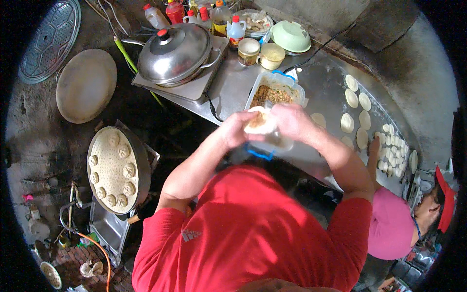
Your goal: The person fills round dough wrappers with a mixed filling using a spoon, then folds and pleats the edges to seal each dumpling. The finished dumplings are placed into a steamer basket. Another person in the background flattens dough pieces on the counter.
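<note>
A round dough wrapper (259,126) with brownish filling on it lies in my left hand (237,127), over the near part of a plastic container. My right hand (292,118) is at the wrapper's right edge, blurred; a greyish tool shows dimly beside its fingers, and whether it is gripped is hard to tell. Just beyond both hands, the plastic container (300,95) with blue clips holds minced filling (271,95). Flat dough rounds (347,123) lie on the metal table to the right, one of them close by my right forearm. Small dough pieces (392,151) lie farther right.
A lidded wok (175,54) sits on a cooker at the back left. Sauce bottles (236,31), two jars and a green bowl (290,36) stand along the back. Filled buns rest in a round steamer (109,175) at left. A co-worker in pink (390,226) reaches toward the dough pieces.
</note>
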A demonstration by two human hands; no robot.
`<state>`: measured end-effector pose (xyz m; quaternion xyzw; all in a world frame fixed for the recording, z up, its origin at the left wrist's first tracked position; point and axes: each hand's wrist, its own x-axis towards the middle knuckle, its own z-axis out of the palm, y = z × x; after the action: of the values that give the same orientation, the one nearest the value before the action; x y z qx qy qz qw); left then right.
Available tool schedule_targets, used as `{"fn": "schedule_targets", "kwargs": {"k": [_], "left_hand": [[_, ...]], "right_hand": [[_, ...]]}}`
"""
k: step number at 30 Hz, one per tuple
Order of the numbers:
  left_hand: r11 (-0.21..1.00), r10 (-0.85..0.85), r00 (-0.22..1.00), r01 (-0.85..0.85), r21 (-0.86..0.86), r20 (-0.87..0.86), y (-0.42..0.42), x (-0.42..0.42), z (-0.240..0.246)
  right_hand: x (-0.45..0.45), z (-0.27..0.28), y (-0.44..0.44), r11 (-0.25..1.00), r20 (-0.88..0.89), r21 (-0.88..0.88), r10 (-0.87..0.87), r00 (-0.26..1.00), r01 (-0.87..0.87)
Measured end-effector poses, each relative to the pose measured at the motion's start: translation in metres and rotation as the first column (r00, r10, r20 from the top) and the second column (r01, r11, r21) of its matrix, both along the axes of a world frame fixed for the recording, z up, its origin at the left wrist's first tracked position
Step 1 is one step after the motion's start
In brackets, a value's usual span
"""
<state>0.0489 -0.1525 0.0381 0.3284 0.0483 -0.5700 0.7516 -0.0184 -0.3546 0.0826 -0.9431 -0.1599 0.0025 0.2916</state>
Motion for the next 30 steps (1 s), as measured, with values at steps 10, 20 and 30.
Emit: {"fn": "schedule_targets", "kwargs": {"k": [10,20,30], "left_hand": [[0.945,-0.125,0.782,-0.093,0.313,0.61,-0.017,-0.007,0.006],[0.977,0.015,0.858,-0.121,0.173,0.513,-0.018,-0.005,0.018],[0.971,0.173,0.884,-0.226,0.072,0.434,-0.023,0.001,0.02]], "right_hand": [[0.004,0.005,0.01,0.971,0.023,-0.227,0.087,0.996,-0.079],[0.017,0.027,0.005,0.98,-0.077,-0.197,-0.033,0.996,0.017],[0.027,0.047,0.003,0.983,-0.154,-0.147,-0.13,0.979,0.107]]}}
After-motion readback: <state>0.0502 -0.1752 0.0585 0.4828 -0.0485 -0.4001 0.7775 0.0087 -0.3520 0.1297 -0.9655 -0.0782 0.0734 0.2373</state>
